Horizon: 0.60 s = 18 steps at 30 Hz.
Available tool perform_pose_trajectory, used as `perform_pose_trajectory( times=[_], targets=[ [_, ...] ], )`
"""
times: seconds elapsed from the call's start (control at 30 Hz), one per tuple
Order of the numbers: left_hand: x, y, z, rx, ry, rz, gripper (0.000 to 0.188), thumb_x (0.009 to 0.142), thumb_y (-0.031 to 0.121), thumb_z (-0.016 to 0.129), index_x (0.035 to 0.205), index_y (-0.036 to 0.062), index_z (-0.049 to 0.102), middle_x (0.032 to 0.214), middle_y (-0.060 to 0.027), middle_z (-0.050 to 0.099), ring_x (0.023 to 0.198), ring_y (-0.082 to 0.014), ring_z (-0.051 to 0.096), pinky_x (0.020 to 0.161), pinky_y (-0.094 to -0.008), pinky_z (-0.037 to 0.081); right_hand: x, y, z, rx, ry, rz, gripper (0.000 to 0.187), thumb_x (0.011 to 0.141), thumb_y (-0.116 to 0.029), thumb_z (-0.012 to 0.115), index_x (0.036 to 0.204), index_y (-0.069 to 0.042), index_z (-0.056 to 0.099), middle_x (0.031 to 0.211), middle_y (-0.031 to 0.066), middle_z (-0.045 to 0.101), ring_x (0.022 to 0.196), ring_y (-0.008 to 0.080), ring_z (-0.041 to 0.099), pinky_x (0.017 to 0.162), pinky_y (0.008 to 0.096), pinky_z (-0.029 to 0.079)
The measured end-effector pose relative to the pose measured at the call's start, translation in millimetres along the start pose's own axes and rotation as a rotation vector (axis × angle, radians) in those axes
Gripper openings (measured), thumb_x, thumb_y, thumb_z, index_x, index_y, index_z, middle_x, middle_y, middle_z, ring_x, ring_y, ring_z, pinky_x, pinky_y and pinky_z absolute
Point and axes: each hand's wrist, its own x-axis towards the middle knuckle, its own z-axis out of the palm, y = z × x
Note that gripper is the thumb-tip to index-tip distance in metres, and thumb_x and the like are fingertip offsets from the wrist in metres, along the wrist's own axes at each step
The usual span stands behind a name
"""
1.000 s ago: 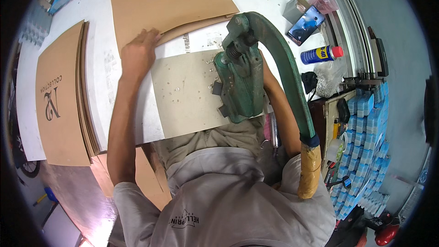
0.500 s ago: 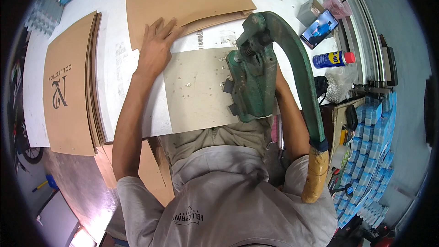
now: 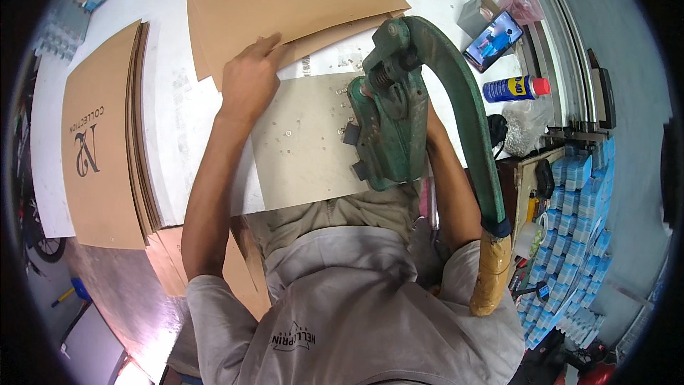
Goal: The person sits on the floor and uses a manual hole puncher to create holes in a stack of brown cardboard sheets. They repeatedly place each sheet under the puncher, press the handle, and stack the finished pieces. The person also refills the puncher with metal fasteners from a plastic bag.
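- I have the left hand on the near edge of the flat brown stack, most of it lying beyond; pinching or pressing, I can't tell.
- The green press hides my right hand's grip.

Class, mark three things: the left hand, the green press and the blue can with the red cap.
Left hand (image 3: pixel 251 80), head view: back of the hand.
Green press (image 3: pixel 393 139), head view: its main body.
Blue can (image 3: pixel 509 89), head view: its side.

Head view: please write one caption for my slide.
Left hand at printed brown sheets; green lever press hides the right hand.
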Motion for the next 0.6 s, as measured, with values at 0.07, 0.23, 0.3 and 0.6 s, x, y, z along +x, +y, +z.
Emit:
perform_pose_trajectory(
  times=[0.07, 0.23, 0.3, 0.6],
  targets=[
    [1.4, 11.5, 0.8, -0.036, 0.018, -0.024, 0.041, 0.079, -0.006, 0.063, 0.113, 0.0116, 0.077, 0.129, -0.004, 0.072, 0.106, -0.0255, 0.071, 0.087, -0.0383, 0.06, 1.7, 0.4, -0.8, -0.01, -0.008, 0.002, 0.039, 0.094, -0.018, 0.076, 0.125, 0.001, 0.064, 0.114, 0.0105, 0.069, 0.097, 0.0166, 0.067, 0.084, 0.0337, 0.058],
    [2.5, 43.1, -9.8, -0.172, 0.01, -0.072, 0.041, 0.079, -0.005, 0.062, 0.112, 0.0119, 0.077, 0.123, -0.0063, 0.074, 0.105, -0.028, 0.071, 0.089, -0.0401, 0.058, 1.4, 0.9, -6.3, -0.231, -0.088, -0.121, 0.043, 0.093, -0.017, 0.078, 0.128, 0.002, 0.063, 0.117, 0.0108, 0.069, 0.1, 0.0162, 0.067, 0.088, 0.0338, 0.058],
    [3.1, 53.3, -12.7, -0.215, -0.003, -0.052, 0.042, 0.078, -0.006, 0.061, 0.113, 0.0117, 0.077, 0.122, -0.0073, 0.074, 0.105, -0.0293, 0.071, 0.09, -0.0409, 0.058, -2.6, -6.7, -10.4, -0.238, 0.018, -0.124, 0.027, 0.092, -0.014, 0.075, 0.114, 0.001, 0.068, 0.104, 0.0073, 0.07, 0.094, 0.0139, 0.066, 0.081, 0.031, 0.055],
    [6.9, 86.0, -10.4, -0.348, -0.023, -0.067, 0.034, 0.076, 0.001, 0.067, 0.107, 0.0092, 0.078, 0.098, -0.0089, 0.074, 0.094, -0.0313, 0.07, 0.083, -0.0423, 0.058, 9.1, -9.7, 5.5, 0.647, 0.189, 0.179, 0.029, 0.099, -0.011, 0.065, 0.127, -0.001, 0.065, 0.115, 0.0108, 0.072, 0.1, 0.0183, 0.07, 0.085, 0.0341, 0.059]
  ],
)
